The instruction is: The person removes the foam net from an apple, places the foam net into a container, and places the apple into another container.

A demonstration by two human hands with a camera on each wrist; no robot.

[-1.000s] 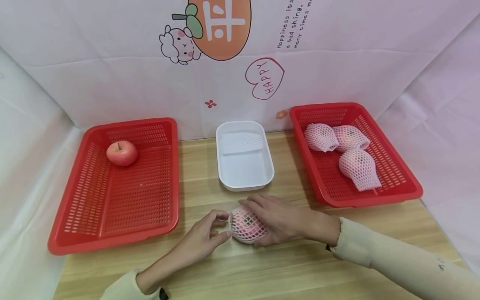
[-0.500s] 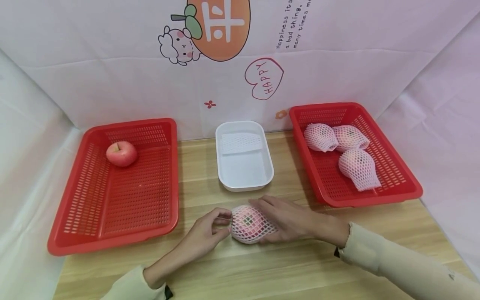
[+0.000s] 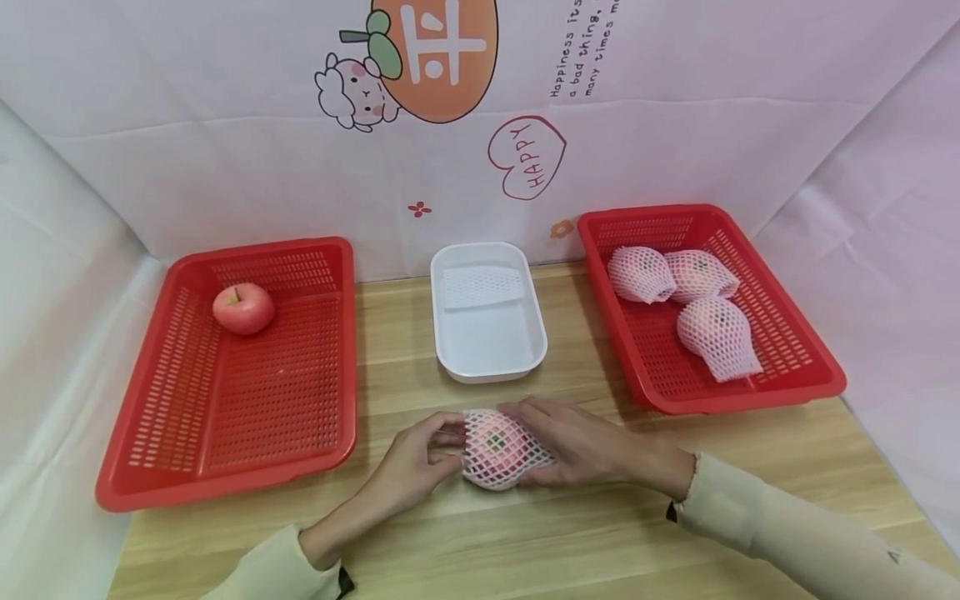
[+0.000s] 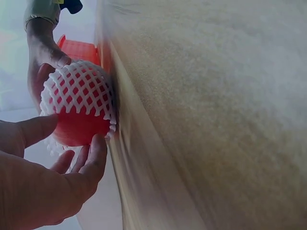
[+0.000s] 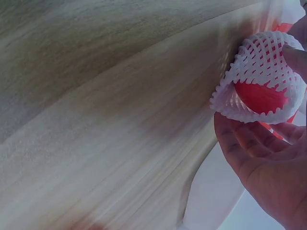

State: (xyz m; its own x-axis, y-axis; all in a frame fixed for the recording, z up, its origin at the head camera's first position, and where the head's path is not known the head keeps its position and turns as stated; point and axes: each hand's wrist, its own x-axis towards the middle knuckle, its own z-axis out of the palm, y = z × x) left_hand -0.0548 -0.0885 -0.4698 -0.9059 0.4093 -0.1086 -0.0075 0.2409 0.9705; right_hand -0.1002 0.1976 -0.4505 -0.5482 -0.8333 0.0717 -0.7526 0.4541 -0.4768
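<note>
On the wooden table (image 3: 480, 542), near the front middle, an apple (image 3: 493, 446) sits in a white foam net (image 4: 79, 88). My left hand (image 3: 416, 458) is at its left side, thumb and curled fingertips at the net's edge. In the left wrist view, bare red skin shows between thumb and fingers. From the right, my right hand (image 3: 573, 442) grips the netted apple. The right wrist view has its thumb on the net and its fingers along the far side, with red skin showing through the net's open end.
A red basket (image 3: 348, 350) at left holds a bare apple (image 3: 244, 308). Behind my hands, a white tray (image 3: 491, 346) contains a flat foam net (image 3: 483, 287). The red basket (image 3: 645, 387) at right holds netted fruits (image 3: 718, 329). A printed cloth (image 3: 300, 183) hangs behind.
My right hand has slid rightward off the apple's top, uncovering more of the net, which reaches farther right. My left hand has moved in to the apple's left side.
</note>
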